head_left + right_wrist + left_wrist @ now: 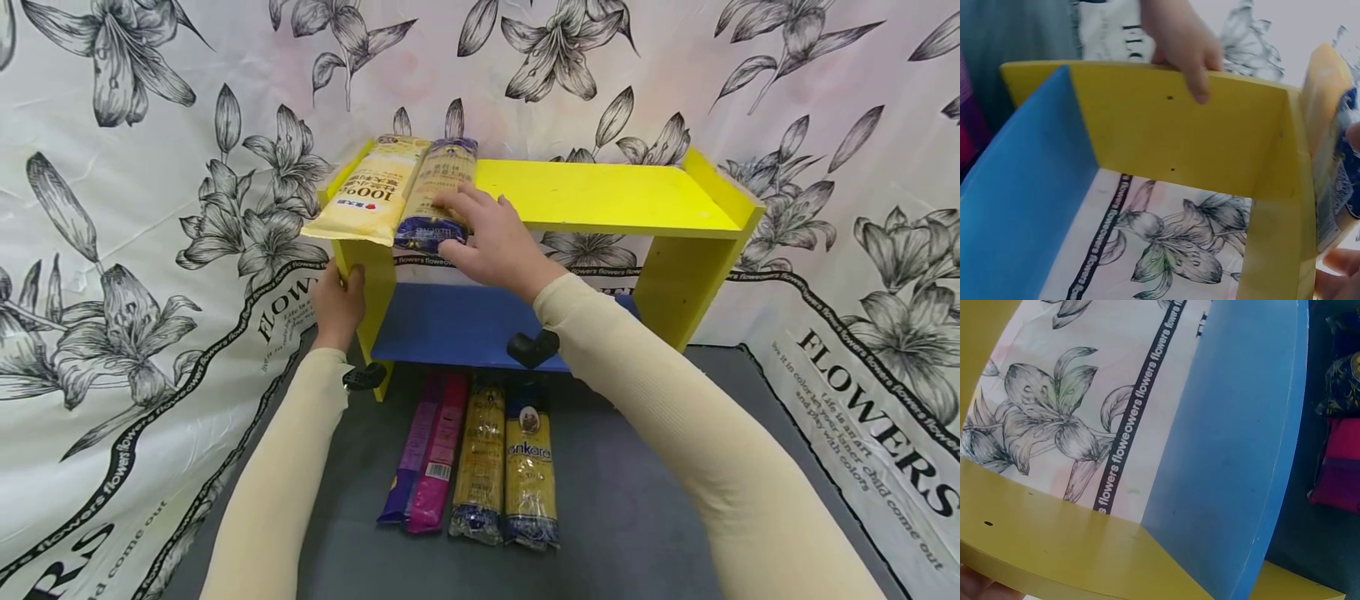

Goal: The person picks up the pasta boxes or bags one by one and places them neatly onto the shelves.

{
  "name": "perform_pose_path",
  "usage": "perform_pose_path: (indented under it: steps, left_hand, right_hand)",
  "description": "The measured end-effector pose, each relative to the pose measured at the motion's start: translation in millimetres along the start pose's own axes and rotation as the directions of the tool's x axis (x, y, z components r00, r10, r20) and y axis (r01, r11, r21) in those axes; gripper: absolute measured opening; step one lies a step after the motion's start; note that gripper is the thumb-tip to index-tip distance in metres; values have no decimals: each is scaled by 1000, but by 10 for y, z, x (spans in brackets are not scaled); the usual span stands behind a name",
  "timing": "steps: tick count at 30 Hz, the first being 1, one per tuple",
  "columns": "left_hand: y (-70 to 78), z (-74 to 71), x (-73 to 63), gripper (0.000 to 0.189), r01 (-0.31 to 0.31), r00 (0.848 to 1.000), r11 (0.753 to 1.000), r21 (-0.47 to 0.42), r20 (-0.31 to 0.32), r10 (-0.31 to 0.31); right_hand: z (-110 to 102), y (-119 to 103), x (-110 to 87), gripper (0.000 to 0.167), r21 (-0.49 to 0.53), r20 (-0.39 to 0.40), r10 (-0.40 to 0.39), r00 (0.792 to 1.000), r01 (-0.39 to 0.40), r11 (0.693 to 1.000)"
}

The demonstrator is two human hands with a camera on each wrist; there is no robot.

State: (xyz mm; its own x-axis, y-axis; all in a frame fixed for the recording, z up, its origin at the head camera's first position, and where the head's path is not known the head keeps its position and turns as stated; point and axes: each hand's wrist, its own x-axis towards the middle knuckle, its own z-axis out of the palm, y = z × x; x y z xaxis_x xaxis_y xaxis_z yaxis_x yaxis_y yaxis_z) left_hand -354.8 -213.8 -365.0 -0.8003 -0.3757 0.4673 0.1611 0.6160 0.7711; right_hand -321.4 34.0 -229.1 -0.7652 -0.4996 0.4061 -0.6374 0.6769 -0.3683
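Observation:
On the yellow top board (592,196) of a small shelf lie two packs side by side. One is a pale yellow pasta pack (367,192) at the left end, its near end jutting past the front edge. Beside it is a blue-and-gold spaghetti pack (438,187). My right hand (495,237) grips the near end of this spaghetti pack, fingers over its top and thumb at its front end. My left hand (337,304) holds the front edge of the shelf's yellow left side panel (1191,131), thumb on the inner face in the right wrist view.
A blue lower board (457,325) spans the shelf. On the dark grey table (622,500) in front lie a purple-and-pink pack (435,458) and two gold spaghetti packs (480,458), reaching under the blue board. Flower-printed cloth (165,250) hangs behind and at the sides.

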Motion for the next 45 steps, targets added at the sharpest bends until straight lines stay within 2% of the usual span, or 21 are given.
perform_pose_path:
  steps: [4,9,12,15,19,22,27,32,39,42,45]
  left_hand:
    - [-13,-1,-4,31,-12,1000,1000,3,-4,12]
    - [-36,-10,11,30,-30,1000,1000,11,-7,30]
    - [-54,-27,21,30,-32,999,999,5,-12,32]
    - [-77,-48,24,30,-32,999,999,-7,-15,32]
    - [-103,-67,15,30,-28,1000,999,-15,-12,28]
    - [-115,-70,8,31,-23,1000,1000,-14,-8,23]
    - [-122,-63,-6,32,-14,1000,1000,-7,1,14]
    - [-119,-55,-34,33,-1,1000,1000,-1,7,1]
    - [-73,-30,-21,30,-20,1000,1000,-9,3,20]
    - [-44,-17,-9,30,-33,999,999,-13,5,33]
    - [-33,3,-1,31,-39,999,999,-14,8,39]
  right_hand:
    - [8,44,-145,69,-57,-22,-61,998,60,997]
    - [-37,146,-484,71,-116,-63,-119,991,111,987]
    - [-81,250,-718,70,-154,-52,-136,989,127,980]
    - [-105,378,-929,70,-177,-19,-120,993,115,978]
    - [-91,555,-1179,68,-183,29,-60,998,64,981]
    - [-56,684,-1366,65,-173,61,13,998,-2,985]
    - [21,876,-1670,61,-148,106,130,986,-114,982]
    - [131,1052,-1943,55,-103,106,194,975,-183,978]
    - [441,1314,-2266,52,-36,68,234,970,-232,972]
    - [618,1403,-2382,51,-20,65,280,958,-279,960]
    - [801,1466,-2481,51,8,80,341,937,-343,939]
